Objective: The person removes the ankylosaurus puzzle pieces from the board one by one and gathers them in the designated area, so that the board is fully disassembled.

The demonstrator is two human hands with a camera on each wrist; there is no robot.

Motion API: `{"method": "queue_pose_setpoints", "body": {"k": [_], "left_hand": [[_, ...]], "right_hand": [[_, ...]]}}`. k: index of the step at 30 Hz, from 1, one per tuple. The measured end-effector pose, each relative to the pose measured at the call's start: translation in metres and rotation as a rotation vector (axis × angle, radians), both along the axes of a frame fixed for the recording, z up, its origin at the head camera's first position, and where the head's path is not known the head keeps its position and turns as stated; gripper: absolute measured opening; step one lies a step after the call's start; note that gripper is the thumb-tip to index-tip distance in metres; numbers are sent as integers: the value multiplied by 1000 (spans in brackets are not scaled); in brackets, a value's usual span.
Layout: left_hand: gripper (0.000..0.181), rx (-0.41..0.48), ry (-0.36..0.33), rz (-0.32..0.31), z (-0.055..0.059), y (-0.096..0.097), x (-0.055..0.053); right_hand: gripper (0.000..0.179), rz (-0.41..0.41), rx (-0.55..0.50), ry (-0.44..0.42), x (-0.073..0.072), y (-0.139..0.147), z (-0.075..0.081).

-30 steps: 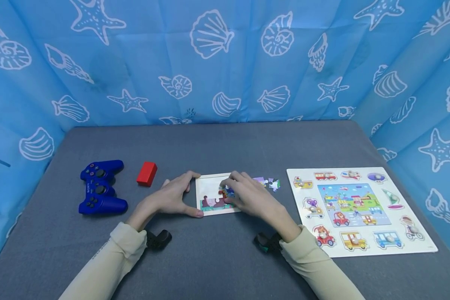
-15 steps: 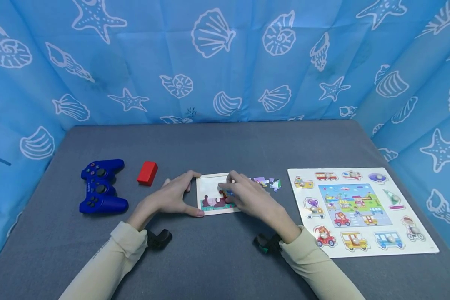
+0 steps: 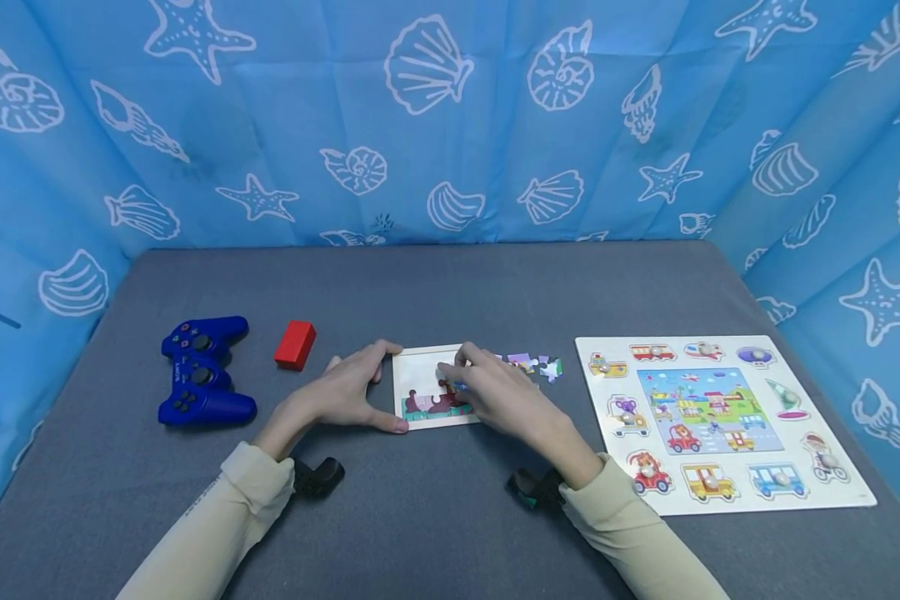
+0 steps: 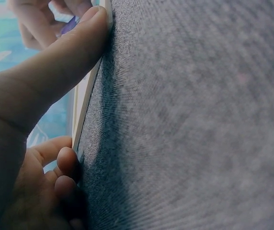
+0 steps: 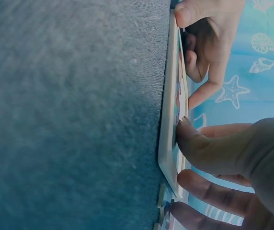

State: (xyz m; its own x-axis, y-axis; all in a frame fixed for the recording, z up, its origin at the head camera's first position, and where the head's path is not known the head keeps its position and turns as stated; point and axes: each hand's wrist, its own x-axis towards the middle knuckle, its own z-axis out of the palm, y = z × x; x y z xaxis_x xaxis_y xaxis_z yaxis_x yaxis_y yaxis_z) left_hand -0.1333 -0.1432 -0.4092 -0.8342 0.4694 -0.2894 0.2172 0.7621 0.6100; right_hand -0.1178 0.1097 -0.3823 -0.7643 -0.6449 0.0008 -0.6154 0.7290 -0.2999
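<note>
A small wooden puzzle tray [image 3: 420, 367] lies near the table's middle, with joined jigsaw pieces [image 3: 427, 406] in its lower part. My left hand [image 3: 352, 390] grips the tray's left side, thumb at the near corner and index finger at the far corner. Over the tray's right half, my right hand [image 3: 498, 396] pinches a puzzle piece [image 4: 69, 25], whose purple edge shows between the fingers in the left wrist view; the hand hides most of it. In the right wrist view, the right thumb [image 5: 194, 143] presses down inside the tray's rim.
Loose jigsaw pieces [image 3: 549, 368] lie just right of the tray. Farther right is a large white knob puzzle board [image 3: 600, 433], partly under the right sleeve. A red block [image 3: 295, 346] and a blue game controller [image 3: 202, 375] stand at left. A shell-patterned curtain [image 3: 450, 125] hangs behind.
My right fingers shift slightly over the tray and draw closer together, showing a little more of the joined pieces. My left hand keeps its hold on the tray.
</note>
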Motion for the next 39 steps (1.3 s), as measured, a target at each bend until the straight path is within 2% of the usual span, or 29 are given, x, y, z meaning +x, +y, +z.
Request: {"method": "queue_pose_setpoints", "body": {"k": [6, 39], "left_hand": [[101, -3, 0, 0, 1, 0, 0], [101, 12, 37, -8, 1, 1, 2]], "right_hand": [[28, -6, 5, 30, 1, 1, -2], [25, -17, -40, 63, 3, 4, -6]]}}
